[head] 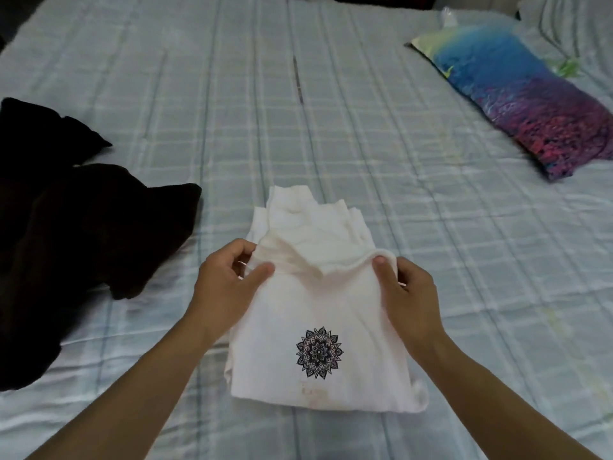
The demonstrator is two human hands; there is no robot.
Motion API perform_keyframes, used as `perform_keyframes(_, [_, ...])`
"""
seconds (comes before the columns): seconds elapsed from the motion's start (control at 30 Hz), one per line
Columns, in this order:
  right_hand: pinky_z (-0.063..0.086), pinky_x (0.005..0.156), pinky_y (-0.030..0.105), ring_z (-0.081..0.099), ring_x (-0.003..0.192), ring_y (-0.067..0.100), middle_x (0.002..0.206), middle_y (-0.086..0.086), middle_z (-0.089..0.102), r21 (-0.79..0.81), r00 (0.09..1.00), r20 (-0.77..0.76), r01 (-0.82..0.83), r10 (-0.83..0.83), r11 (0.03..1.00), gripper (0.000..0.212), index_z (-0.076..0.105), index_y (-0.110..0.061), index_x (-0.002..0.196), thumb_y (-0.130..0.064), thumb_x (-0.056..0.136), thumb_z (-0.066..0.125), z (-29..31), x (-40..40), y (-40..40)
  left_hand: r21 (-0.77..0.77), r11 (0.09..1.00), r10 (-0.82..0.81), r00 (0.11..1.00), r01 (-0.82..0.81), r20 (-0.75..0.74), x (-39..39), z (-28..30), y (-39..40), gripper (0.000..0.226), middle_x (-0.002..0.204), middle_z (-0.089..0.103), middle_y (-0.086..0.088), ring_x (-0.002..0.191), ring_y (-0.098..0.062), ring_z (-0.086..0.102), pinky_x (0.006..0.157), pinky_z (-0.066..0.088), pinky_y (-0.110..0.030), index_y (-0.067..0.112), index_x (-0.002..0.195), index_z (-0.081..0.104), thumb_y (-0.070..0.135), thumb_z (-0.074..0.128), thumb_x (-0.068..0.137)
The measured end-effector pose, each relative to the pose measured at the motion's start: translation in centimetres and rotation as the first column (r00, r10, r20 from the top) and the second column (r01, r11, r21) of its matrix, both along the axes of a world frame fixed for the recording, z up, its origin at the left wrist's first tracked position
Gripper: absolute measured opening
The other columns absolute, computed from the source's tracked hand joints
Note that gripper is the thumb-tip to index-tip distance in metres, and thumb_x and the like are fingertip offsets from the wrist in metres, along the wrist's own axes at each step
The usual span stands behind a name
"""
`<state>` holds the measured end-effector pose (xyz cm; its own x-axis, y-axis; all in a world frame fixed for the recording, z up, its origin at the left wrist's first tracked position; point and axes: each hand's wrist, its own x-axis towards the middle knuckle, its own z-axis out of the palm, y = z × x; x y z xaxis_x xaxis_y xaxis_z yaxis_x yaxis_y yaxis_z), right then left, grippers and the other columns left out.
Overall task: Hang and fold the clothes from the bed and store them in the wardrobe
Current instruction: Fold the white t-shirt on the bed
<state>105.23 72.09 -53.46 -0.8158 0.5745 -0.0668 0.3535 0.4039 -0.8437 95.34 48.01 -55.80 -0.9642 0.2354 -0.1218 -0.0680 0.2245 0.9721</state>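
Note:
A white T-shirt [318, 313] with a black mandala print lies partly folded on the bed, near the front edge. My left hand [225, 283] pinches its folded upper edge on the left side. My right hand [406, 290] grips the same fold on the right, thumb on top of the cloth. The upper part of the shirt is bunched and doubled over beyond my hands.
The bed [365, 134] has a pale blue checked cover. A heap of black clothing [76, 234] lies at the left. A blue-to-purple patterned garment [517, 104] lies folded at the back right, near a pillow [574, 24].

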Motion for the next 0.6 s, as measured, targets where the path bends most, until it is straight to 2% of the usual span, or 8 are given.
perform_keyframes(0.1, [0.023, 0.050, 0.025, 0.028, 0.054, 0.011, 0.059, -0.001, 0.032, -0.009, 1.000, -0.031, -0.002, 0.001, 1.000, 0.049, 0.037, -0.007, 0.063, -0.034, 0.097, 0.059, -0.2, -2.1, 0.7, 0.011, 1.000, 0.008, 1.000, -0.008, 0.013, -1.9, 0.1, 0.6, 0.024, 0.075, 0.069, 0.003, 0.068, -0.022, 0.055, 0.066, 0.046, -0.035, 0.027, 0.078, 0.067, 0.005, 0.077, 0.082])
perform_keyframes(0.2, [0.023, 0.048, 0.020, 0.028, 0.053, 0.008, 0.056, -0.009, 0.032, -0.002, 0.996, -0.088, -0.018, 0.018, 1.000, 0.048, 0.037, -0.014, 0.061, -0.037, 0.097, 0.059, -0.3, -4.6, 1.6, 0.041, 0.999, 0.023, 0.999, -0.021, -0.034, -3.5, 0.5, 1.3, 0.021, 0.075, 0.068, 0.007, 0.066, -0.012, 0.056, 0.059, 0.046, -0.025, 0.030, 0.081, 0.066, 0.012, 0.076, 0.082])
perform_keyframes(0.3, [0.030, 0.048, 0.015, 0.039, 0.050, 0.006, 0.054, -0.012, 0.044, 0.073, 0.990, -0.143, -0.011, 0.021, 0.997, 0.037, 0.045, -0.029, 0.062, -0.039, 0.096, 0.058, -1.0, -7.9, 2.8, 0.033, 0.994, 0.105, 0.994, -0.103, -0.043, -6.1, -0.1, 2.5, 0.013, 0.073, 0.068, 0.012, 0.060, -0.005, 0.054, 0.054, 0.045, -0.017, 0.032, 0.083, 0.067, 0.025, 0.075, 0.077])
perform_keyframes(0.37, [0.035, 0.050, 0.012, 0.048, 0.053, 0.006, 0.058, -0.011, 0.055, 0.111, 0.994, -0.110, 0.013, -0.001, 0.994, 0.025, 0.056, -0.031, 0.071, -0.040, 0.094, 0.059, -2.4, -10.5, 3.6, 0.003, 0.976, 0.219, 0.975, -0.219, 0.026, -8.0, -1.7, 3.4, 0.016, 0.079, 0.071, 0.007, 0.064, -0.011, 0.058, 0.061, 0.052, -0.029, 0.028, 0.086, 0.067, 0.023, 0.078, 0.075])
perform_keyframes(0.43, [0.039, 0.055, 0.008, 0.055, 0.056, 0.005, 0.061, -0.007, 0.062, 0.115, 0.999, 0.010, 0.030, -0.032, 0.993, 0.011, 0.065, -0.024, 0.086, -0.034, 0.092, 0.063, -4.2, -12.4, 4.2, -0.084, 0.947, 0.320, 0.937, -0.311, 0.140, -9.3, -3.6, 4.0, 0.020, 0.086, 0.073, -0.002, 0.072, -0.019, 0.063, 0.074, 0.056, -0.042, 0.023, 0.089, 0.065, 0.016, 0.079, 0.077])
perform_keyframes(0.5, [0.045, 0.067, 0.008, 0.060, 0.066, 0.001, 0.075, -0.005, 0.068, 0.101, 0.990, 0.142, 0.003, -0.017, 0.995, 0.016, 0.065, -0.017, 0.103, -0.026, 0.089, 0.066, -5.6, -13.2, 4.4, -0.265, 0.924, 0.333, 0.921, -0.276, 0.202, -9.9, -5.0, 4.2, 0.024, 0.092, 0.072, -0.004, 0.081, -0.022, 0.066, 0.079, 0.055, -0.040, 0.021, 0.096, 0.060, 0.016, 0.077, 0.080])
perform_keyframes(0.53, [0.048, 0.076, 0.016, 0.061, 0.076, 0.004, 0.088, -0.002, 0.068, 0.109, 0.984, 0.178, -0.041, 0.021, 0.993, 0.023, 0.063, -0.016, 0.110, -0.023, 0.089, 0.066, -6.1, -13.0, 4.3, -0.346, 0.908, 0.318, 0.928, -0.238, 0.196, -9.8, -5.3, 4.2, 0.028, 0.094, 0.070, -0.001, 0.087, -0.022, 0.067, 0.078, 0.052, -0.035, 0.021, 0.102, 0.058, 0.019, 0.076, 0.081])
perform_keyframes(0.6, [0.042, 0.093, 0.026, 0.057, 0.104, 0.018, 0.116, 0.004, 0.060, 0.208, 0.971, 0.193, -0.181, 0.141, 0.961, 0.036, 0.056, -0.014, 0.123, -0.020, 0.088, 0.066, -6.4, -12.0, 3.8, -0.450, 0.871, 0.241, 0.970, -0.196, 0.043, -9.0, -5.2, 4.1, 0.039, 0.106, 0.065, -0.001, 0.099, -0.023, 0.062, 0.084, 0.046, -0.033, 0.018, 0.117, 0.054, 0.022, 0.073, 0.082])
